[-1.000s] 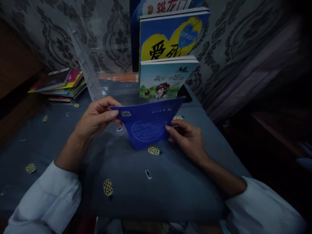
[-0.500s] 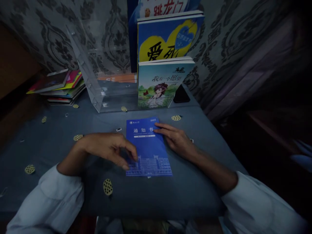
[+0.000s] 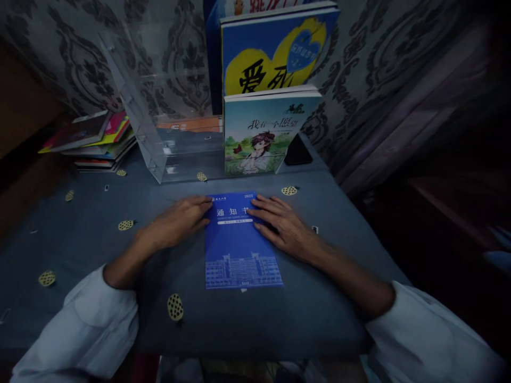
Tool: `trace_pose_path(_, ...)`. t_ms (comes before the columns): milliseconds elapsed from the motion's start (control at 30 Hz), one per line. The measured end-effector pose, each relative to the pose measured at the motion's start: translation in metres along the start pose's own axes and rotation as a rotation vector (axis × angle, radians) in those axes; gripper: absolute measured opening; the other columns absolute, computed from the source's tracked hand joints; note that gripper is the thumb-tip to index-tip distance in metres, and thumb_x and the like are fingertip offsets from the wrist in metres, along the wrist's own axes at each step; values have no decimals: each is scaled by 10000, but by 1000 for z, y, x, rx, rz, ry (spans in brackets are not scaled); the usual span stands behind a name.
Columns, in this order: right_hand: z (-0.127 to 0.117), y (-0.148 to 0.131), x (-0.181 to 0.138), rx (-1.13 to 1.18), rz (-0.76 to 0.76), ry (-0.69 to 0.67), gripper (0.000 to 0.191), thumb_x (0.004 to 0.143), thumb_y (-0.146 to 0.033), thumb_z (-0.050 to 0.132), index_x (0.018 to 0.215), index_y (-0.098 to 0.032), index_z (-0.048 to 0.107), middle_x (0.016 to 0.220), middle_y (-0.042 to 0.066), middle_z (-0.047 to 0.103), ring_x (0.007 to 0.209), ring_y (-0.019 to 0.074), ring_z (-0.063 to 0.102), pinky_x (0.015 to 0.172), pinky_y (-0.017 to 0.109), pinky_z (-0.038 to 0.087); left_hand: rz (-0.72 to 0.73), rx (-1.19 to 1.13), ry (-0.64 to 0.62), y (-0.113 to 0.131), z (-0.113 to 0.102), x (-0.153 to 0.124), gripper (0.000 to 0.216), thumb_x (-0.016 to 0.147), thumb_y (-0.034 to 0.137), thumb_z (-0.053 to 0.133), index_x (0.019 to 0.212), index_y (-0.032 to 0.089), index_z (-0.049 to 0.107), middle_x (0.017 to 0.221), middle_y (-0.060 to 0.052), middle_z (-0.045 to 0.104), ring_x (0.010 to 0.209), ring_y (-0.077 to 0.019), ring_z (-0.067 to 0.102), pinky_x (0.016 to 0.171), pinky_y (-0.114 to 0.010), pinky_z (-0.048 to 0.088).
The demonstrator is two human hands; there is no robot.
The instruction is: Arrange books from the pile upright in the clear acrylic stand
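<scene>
Notice booklet's flat now, left hand just hopped to its 10 o'clock, right hand at 2, both unclenched, so looks settled.

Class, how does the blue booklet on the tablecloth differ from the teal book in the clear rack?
The blue booklet lies flat; the teal book stands propped up. The booklet shows a printed building; the book, a drawn figure. Both carry Chinese lettering.
</scene>
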State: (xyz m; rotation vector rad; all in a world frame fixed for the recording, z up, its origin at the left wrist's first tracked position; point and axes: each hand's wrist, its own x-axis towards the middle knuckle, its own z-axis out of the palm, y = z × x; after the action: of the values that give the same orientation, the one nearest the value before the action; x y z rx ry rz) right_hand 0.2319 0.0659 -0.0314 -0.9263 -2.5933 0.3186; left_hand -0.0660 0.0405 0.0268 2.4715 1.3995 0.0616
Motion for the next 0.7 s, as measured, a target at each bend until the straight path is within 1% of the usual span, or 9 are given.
trace_pose_path(200, 0, -3, 0, -19, 7, -25, 425, 1046, -326, 422, 1417, -206, 593, 1514, 134, 552, 1433, 303, 486, 1181, 605, 393, -10, 72, -40, 8, -2, 1, 358, 1015, 296, 497, 1327, 152, 596, 1482, -151, 556, 1339, -285, 555, 1112, -416, 432)
trace_pose_path(300, 0, -4, 0, -29, 1, -23, 430, 1048, -324, 419, 1417, -184, 591, 1509, 142, 556, 1435, 301, 483, 1189, 595, 392, -17, 88, -23, 11, 2, 3, 367, 1018, 313, 503, 1340, 155, 582, 1507, -156, 529, 1365, -290, 531, 1121, -425, 416)
trace_pose_path(500, 3, -2, 0, -26, -6, 6, 420, 1044, -330, 434, 1413, -213, 598, 1496, 126, 572, 1428, 299, 493, 1184, 596, 402, 30, 78, 12, 15, 10, 10, 398, 1027, 320, 504, 1386, 160, 562, 1521, -162, 521, 1417, -298, 486, 1163, -472, 386)
trace_pose_path(700, 4, -2, 0, -32, -16, 23, 415, 1036, -317, 448, 1399, -204, 613, 1480, 132, 587, 1416, 303, 508, 1178, 595, 412, 75, 45, 57, 20, 22, 20, 448, 1043, 342, 465, 1443, 145, 515, 1562, -166, 473, 1453, -280, 448, 1197, -471, 346)
